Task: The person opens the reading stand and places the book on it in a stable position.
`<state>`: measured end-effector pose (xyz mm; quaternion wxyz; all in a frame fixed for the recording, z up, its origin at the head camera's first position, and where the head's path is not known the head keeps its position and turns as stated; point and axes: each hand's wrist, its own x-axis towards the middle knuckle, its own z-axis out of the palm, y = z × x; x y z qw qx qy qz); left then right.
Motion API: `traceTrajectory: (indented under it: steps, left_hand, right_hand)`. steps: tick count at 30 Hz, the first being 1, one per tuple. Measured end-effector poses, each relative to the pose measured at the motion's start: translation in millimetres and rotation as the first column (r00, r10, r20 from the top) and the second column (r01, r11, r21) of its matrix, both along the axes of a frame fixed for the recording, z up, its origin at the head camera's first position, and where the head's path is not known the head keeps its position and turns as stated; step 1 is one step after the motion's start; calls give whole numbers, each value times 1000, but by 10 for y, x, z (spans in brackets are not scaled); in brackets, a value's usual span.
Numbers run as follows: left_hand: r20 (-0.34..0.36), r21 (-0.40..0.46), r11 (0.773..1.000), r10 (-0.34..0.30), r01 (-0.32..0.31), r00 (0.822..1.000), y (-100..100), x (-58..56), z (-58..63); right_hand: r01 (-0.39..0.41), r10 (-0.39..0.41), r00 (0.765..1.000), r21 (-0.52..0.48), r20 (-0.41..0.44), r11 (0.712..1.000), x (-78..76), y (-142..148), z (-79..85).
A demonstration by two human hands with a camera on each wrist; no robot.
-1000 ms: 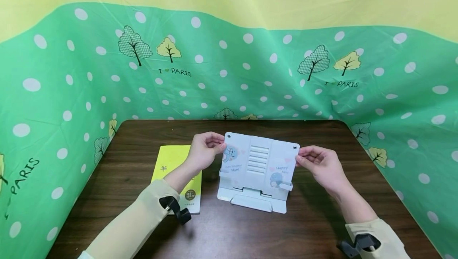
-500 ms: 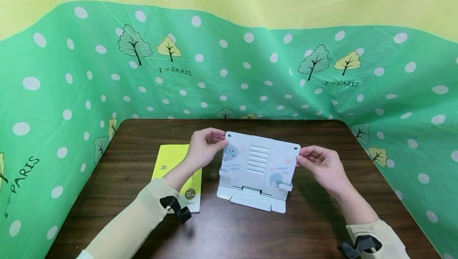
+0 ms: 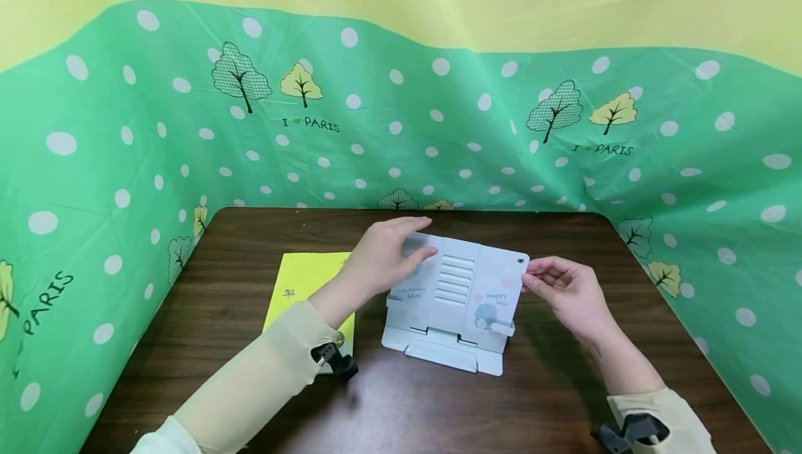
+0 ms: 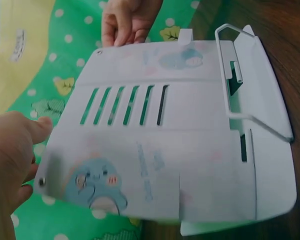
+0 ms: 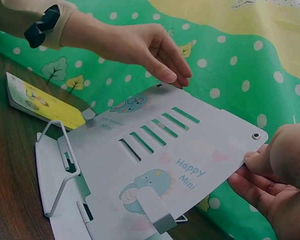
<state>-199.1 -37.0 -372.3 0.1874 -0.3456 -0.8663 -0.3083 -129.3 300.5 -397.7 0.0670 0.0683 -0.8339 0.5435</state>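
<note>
A white folding book stand (image 3: 460, 301) with dinosaur prints and a slotted middle leans back on its base on the table. My right hand (image 3: 567, 294) pinches its upper right edge; in the right wrist view the thumb (image 5: 260, 160) lies on the front and the fingers behind. My left hand (image 3: 382, 259) is at the upper left corner, its fingers extended and loosely spread, holding nothing. In the left wrist view, thumb and fingers stand apart beside that corner. In the head view this hand hides the corner's print.
A yellow book (image 3: 301, 280) lies to the left of the stand, partly under my left forearm. The brown wooden table (image 3: 426, 412) meets a green and yellow printed cloth (image 3: 426, 106) at the back and sides. A wire page holder (image 4: 220, 65) juts from the stand's base.
My left hand has let go of the stand's upper left edge and moved right, across the corner. The right hand keeps its pinch, and the stand stays put.
</note>
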Motion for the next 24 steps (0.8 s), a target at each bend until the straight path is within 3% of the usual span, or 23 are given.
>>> traceTrajectory:
  steps: [3, 7, 10, 14, 18, 24]
  left_hand:
    - [-64, -117, 993, -3, -5, 998, 119, 26, 41]
    - [-162, -258, 966, -28, -16, 986, 270, 57, 79]
    - [-219, -356, 934, -49, -33, 974, 380, 81, 100]
    - [-223, -459, 888, -69, -43, 972, 512, 119, 115]
    - [-225, -514, 856, -77, -52, 971, 599, 143, 105]
    - [-297, -526, 846, -84, -90, 951, 638, 149, 85]
  right_hand:
    - [-1, 1, 1000, -7, -1, 1000, 3, 5, -14]
    - [-15, 15, 1000, -31, -10, 999, -1, 20, -39]
    - [-33, 32, 999, -56, -20, 998, -9, 44, -61]
    - [-63, 60, 998, -118, -26, 991, -29, 86, -93]
    - [-96, 93, 995, -199, -22, 975, -55, 119, -123]
    - [-177, 173, 984, -312, -40, 934, -83, 153, -184]
